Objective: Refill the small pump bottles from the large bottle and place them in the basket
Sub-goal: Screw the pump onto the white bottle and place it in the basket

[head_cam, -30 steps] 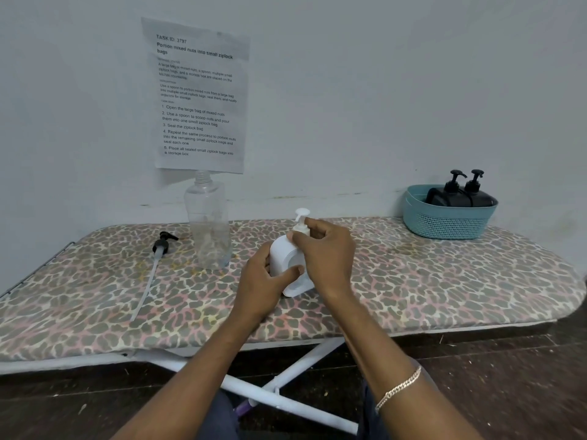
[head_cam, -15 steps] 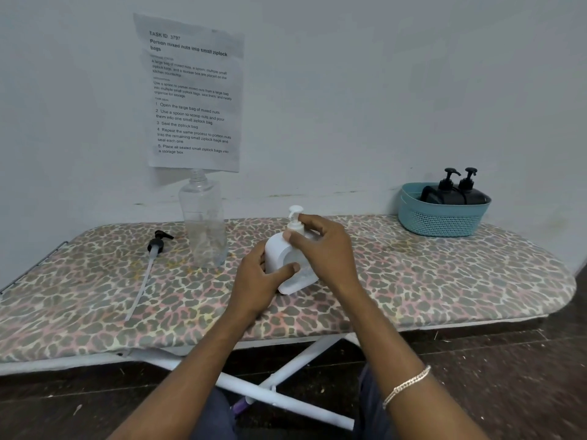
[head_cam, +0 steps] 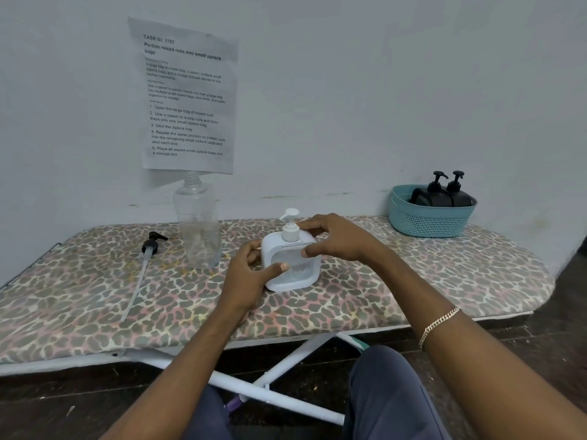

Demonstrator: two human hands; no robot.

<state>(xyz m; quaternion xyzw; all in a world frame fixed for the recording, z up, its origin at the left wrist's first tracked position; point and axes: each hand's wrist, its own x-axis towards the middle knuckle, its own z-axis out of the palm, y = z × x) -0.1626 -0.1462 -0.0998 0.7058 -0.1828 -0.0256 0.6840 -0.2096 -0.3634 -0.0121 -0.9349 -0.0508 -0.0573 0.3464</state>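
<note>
Head view. My left hand gripped the white pump bottle from its left side, the thumb curled across the front face and the fingers wrapped behind it. My right hand held the bottle's upper right corner, pinching it between the thumb tip on the front and the curved fingers reaching over the shoulder behind the white pump head. The bottle stood nearly upright, pump on, at the middle of the ironing board with its leopard-print cover; whether its base rested on the cover or hung just clear of it could not be told. The large clear bottle stood uncapped just left of my left hand, apart from it. Its black pump lay on the cover farther left, the dip tube running toward the near edge. The teal basket sat at the far right of the board, against the wall, with two black pump bottles inside, side by side. A printed sheet hung on the wall above the clear bottle. A chain bracelet circled my right wrist.
</note>
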